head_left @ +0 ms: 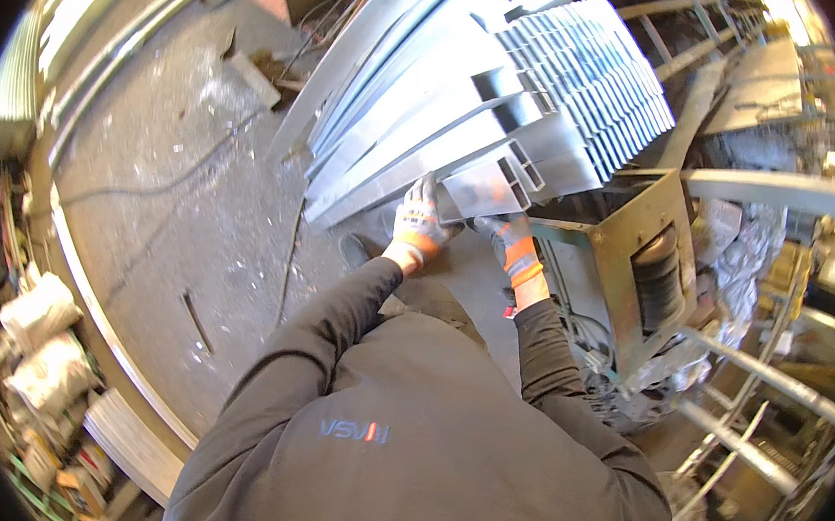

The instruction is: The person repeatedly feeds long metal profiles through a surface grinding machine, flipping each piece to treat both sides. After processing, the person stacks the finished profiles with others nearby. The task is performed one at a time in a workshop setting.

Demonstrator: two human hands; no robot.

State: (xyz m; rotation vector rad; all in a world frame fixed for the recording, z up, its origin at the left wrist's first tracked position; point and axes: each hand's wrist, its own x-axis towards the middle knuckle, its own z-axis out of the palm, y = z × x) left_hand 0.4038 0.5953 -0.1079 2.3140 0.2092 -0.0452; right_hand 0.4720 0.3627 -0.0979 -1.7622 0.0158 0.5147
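With the short metal piece [479, 191] beside the stacked metal bars [590, 86], left hand [419, 229] open-fingered, right hand [510, 241] apparently gripping its near edge, we best keep it level.

Fisheye view from the head, facing steeply down, torso [426, 482] close below, hands [421, 225] [509, 245] farther off

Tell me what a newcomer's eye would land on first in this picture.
Probably the bright stack of metal profiles fanning across the top centre. Next, just below it, the gloved left hand and right hand, at the near end of a hollow metal piece. Right of them stands a worn, yellowish metal frame.
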